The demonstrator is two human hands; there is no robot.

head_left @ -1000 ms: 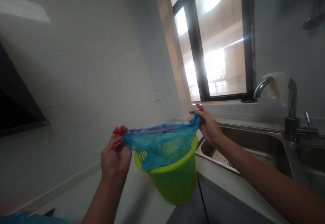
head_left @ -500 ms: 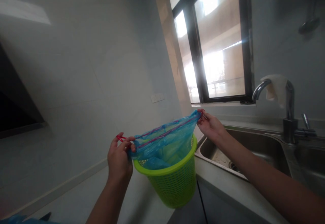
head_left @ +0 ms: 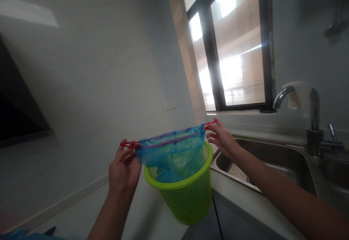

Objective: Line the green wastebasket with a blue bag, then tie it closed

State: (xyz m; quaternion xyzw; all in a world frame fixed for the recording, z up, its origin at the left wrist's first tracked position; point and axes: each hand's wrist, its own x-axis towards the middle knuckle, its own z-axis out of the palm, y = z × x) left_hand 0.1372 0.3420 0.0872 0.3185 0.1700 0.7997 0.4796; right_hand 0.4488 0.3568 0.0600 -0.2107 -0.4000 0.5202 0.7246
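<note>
The blue translucent drawstring bag (head_left: 174, 158) has its mouth stretched sideways between the person's hands, above and slightly behind the near rim of the basket, while its lower part sags inside. Its two purplish hems run nearly parallel, close together, so the opening is a narrow slit that tilts up toward the right.

A red drawstring (head_left: 130, 144) comes out at each end. The left hand (head_left: 125, 165) has its fingertips closed on the loop at its end, just beside the gathered film. The right hand (head_left: 225, 140) has the other loop caught at its fingertips and drawn taut, the remaining fingers loosely spread. An even pull on both loops would probably suit this grip best: thin film like this bunches easily, and a harder tug on one side would likely skew the mouth. Levelling the hands should even out the slant, and a gentle draw lowers the chance of tearing at the hem.

Around the bag stands the lime-green mesh basket (head_left: 187, 202), upright near the inner corner of the countertop (head_left: 152, 205); whether its base overhangs the edge cannot be told, so light upward tension seems wise. Beyond the right hand lie the steel sink (head_left: 272, 154) and the faucet (head_left: 315, 113), draped with a pale cloth (head_left: 301, 94).
</note>
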